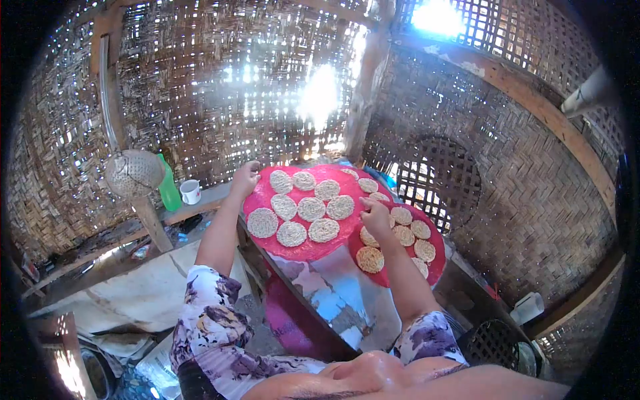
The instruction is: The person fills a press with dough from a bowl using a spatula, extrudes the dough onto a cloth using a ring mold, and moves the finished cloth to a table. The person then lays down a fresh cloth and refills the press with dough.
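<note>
A large round pink sheet (303, 253) bears several pale, flat round cakes (311, 209) with a rough texture. My left hand (247, 179) grips the sheet's upper left edge, fingers closed. At its right edge, my right hand (376, 217) is closed on the rim. Under my right forearm lies a second, smaller pink sheet (437, 248) with more round cakes, one of them (370, 260) more golden. Part of a third group of cakes (368, 185) shows behind the large sheet.
A blue and white patterned surface (340, 300) lies below the sheets. On the left ledge stand a white mug (191, 192) and a green bottle (169, 187); a woven ball-shaped basket (135, 173) hangs nearby. A white container (528, 308) and dark basket (493, 343) are at the right.
</note>
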The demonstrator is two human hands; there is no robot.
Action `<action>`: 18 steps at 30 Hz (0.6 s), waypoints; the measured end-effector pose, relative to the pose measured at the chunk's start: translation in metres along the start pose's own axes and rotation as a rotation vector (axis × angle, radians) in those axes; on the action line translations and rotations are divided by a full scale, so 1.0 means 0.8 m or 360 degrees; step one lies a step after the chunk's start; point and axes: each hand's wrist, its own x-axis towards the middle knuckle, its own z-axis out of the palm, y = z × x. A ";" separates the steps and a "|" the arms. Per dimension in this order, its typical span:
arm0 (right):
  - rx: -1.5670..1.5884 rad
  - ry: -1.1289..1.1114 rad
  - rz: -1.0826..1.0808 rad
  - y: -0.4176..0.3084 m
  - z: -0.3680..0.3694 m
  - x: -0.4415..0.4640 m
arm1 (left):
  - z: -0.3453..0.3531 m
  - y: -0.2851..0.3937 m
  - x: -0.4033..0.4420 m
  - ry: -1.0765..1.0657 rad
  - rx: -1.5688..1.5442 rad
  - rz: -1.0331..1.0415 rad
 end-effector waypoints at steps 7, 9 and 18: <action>-0.0153 -0.0084 0.0029 0.039 0.044 0.008 | 0.041 -0.089 -0.001 -0.0025 0.0006 -0.0196; -0.0113 -0.0051 0.0012 0.043 0.044 0.001 | 0.043 -0.101 -0.007 0.0046 0.0059 -0.0131; -0.0232 0.0146 -0.0173 -0.018 -0.078 -0.047 | -0.022 -0.113 -0.171 0.0823 -0.0407 -0.0374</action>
